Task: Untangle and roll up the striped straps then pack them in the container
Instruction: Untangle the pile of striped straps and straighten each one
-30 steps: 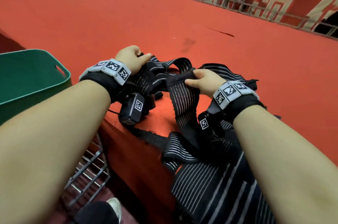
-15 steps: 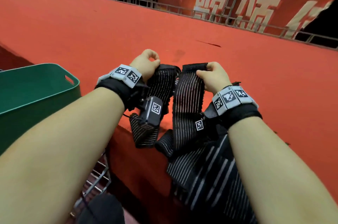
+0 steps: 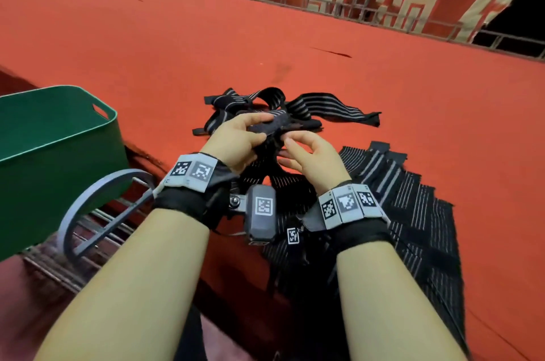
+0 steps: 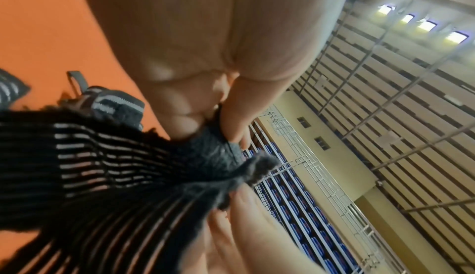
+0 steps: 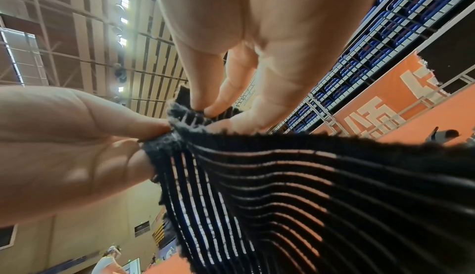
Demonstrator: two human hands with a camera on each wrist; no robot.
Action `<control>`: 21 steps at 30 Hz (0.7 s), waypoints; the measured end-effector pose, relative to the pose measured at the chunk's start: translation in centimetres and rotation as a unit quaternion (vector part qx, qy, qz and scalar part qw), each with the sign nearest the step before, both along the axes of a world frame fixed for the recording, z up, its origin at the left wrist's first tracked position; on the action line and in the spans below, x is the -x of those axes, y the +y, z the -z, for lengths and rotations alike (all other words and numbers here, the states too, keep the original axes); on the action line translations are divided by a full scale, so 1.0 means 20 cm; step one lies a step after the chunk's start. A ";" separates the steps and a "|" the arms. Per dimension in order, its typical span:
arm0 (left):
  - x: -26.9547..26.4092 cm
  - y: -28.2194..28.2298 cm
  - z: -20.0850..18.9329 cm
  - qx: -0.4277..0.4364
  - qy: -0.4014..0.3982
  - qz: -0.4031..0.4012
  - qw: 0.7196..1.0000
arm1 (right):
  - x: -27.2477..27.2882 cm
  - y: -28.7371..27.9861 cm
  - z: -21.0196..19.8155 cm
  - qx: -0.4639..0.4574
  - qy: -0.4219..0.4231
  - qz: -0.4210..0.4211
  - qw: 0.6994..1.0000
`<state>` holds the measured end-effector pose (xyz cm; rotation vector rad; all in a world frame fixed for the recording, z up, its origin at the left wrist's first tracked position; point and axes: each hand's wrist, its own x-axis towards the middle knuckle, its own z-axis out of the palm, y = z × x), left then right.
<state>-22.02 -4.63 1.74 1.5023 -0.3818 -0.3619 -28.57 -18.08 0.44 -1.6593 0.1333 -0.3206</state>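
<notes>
Above the table point(image 3: 383, 95) edge, left hand point(image 3: 236, 142) and right hand point(image 3: 309, 157) both pinch one strap end point(image 3: 265, 126), likely to start rolling; tangled straps point(image 3: 309, 107) behind, green container point(image 3: 59, 136) within reach.

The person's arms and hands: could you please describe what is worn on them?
Both forearms are bare, sleeveless. Each wrist carries a black strap topped by grey-white blocks printed with black square-code markers: left wristband, right wristband. A grey camera unit, also marker-tagged, hangs beneath the left wrist. No gloves.

Person, forearms bare. Each wrist: black fabric wristband point(image 3: 188, 207) topped with grey blocks bearing black-and-white square markers point(image 3: 193, 172). Grey marker-tagged camera unit point(image 3: 261, 214) mounted under left wrist.
</notes>
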 end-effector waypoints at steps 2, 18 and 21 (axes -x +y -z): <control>0.01 0.01 0.01 -0.006 -0.013 -0.005 1.000 | -0.01 0.01 0.01 0.021 -0.003 0.003 1.000; 0.00 0.12 0.07 -0.066 -0.074 -0.173 0.980 | 0.03 -0.09 0.01 0.003 -0.067 0.103 0.992; -0.01 0.13 0.07 -0.017 -0.021 -0.162 0.986 | 0.07 -0.11 -0.03 -0.013 -0.075 0.080 0.994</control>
